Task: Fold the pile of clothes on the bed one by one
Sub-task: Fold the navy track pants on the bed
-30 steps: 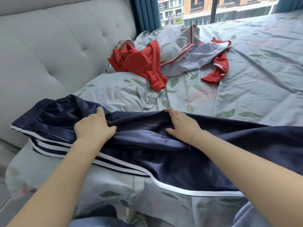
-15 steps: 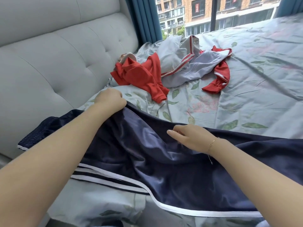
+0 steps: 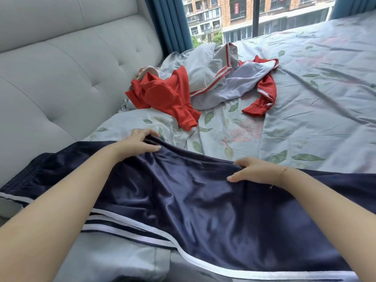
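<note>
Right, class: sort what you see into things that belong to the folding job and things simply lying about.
Job: navy trousers, left hand, right hand, red and grey jacket.
Lying about: headboard, leaf-print sheet, blue curtain.

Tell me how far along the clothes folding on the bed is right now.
Early on. No folded garment is in view. In hand: the navy track pants lie spread across the bed, the left hand gripping their far edge, the right hand gripping the cloth nearer the middle; no fold made yet. Left: the red and grey clothes crumpled near the headboard.
</note>
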